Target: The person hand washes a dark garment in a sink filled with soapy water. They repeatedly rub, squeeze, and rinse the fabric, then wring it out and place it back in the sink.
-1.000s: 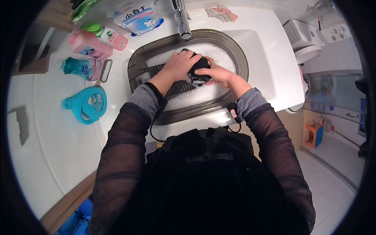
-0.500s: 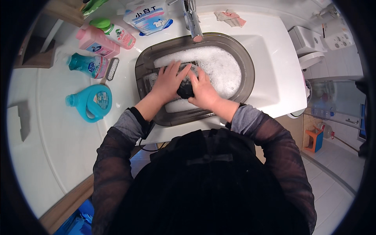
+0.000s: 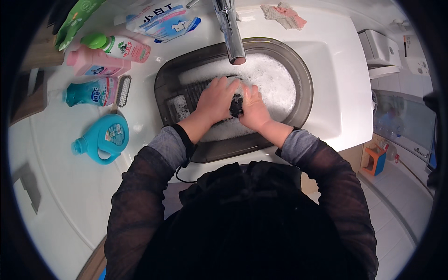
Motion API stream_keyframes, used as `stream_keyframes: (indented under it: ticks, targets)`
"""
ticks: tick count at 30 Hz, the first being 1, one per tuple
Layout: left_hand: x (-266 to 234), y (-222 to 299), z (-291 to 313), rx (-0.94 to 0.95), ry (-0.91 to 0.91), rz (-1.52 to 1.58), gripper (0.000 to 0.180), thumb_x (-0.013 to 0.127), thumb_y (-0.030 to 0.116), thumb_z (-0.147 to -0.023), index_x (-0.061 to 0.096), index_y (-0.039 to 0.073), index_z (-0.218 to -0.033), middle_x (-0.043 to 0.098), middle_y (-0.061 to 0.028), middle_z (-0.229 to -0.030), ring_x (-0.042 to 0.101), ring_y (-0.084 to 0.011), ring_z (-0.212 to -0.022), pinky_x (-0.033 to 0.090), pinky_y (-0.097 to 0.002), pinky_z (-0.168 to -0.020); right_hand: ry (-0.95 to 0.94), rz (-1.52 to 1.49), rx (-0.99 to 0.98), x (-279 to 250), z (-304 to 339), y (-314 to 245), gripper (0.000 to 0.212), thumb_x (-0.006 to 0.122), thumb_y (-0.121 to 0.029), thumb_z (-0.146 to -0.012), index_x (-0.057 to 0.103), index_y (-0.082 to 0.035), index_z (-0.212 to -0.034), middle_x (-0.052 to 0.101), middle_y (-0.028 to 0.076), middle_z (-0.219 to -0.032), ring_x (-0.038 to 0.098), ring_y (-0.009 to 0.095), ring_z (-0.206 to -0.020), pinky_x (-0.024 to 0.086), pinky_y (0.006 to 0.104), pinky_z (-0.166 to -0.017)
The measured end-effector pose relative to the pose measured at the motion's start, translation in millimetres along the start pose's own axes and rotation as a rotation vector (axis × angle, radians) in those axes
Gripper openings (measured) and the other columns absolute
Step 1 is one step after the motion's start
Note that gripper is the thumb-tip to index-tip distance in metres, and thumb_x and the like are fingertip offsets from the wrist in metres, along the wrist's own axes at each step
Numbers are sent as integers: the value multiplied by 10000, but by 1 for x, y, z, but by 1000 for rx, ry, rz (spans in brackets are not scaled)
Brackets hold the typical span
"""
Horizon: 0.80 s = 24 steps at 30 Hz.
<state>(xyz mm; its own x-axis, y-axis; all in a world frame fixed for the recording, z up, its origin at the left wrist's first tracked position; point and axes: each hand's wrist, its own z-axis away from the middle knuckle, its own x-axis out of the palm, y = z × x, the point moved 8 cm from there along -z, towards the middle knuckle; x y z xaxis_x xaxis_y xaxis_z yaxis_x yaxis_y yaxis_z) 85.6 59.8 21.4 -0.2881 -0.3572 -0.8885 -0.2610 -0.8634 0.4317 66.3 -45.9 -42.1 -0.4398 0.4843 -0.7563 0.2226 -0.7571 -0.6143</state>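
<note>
A dark grey oval basin (image 3: 305,88) with a ridged washboard (image 3: 192,95) built into its left part holds white suds (image 3: 275,79). Over the middle of the basin, a bunched black wet cloth (image 3: 236,106) is squeezed between my two hands; its kind cannot be made out. My left hand (image 3: 215,101) wraps it from the left, fingers closed, beside the washboard ridges. From the right, my right hand (image 3: 254,108) closes on the same cloth. The fingertips of both hands meet, with foam on them.
The chrome tap (image 3: 234,42) hangs over the basin's far rim. To the left stand a teal jug (image 3: 105,137), a green-blue bottle (image 3: 86,92), a scrubbing brush (image 3: 123,91), pink bottles (image 3: 95,64) and a detergent pouch (image 3: 163,23). A pink-grey rag (image 3: 285,16) lies at the back right.
My hands have moved right, off the washboard, and closed together round the black cloth. More of the ridges now shows. The whole view has shifted slightly.
</note>
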Motion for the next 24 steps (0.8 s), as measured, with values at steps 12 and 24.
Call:
stream_keyframes:
  ticks: [12, 24]
  targets:
    - [2, -14, -69, -1, -254, -70, 1072, 948, 447, -423, 489, 140, -1341, 607, -139, -1195, 589, -373, -1133, 496, -442, -907, -145, -277, 88, -33, -63, 33, 864, 722, -138, -733, 254, -74, -1457, 513, 328, -1283, 547, 480, -1197, 468, 441, -1005]
    - [-20, 22, 32, 242, 225, -366, 626, 681, 78, -773, 495, 145, -1367, 555, -139, -1166, 553, -344, -1095, 486, -432, -877, -568, -981, 339, -40, 1, -7, 1327, 913, -484, -641, 56, -101, -1580, 373, 176, -1514, 466, 287, -1338, 574, 456, -830]
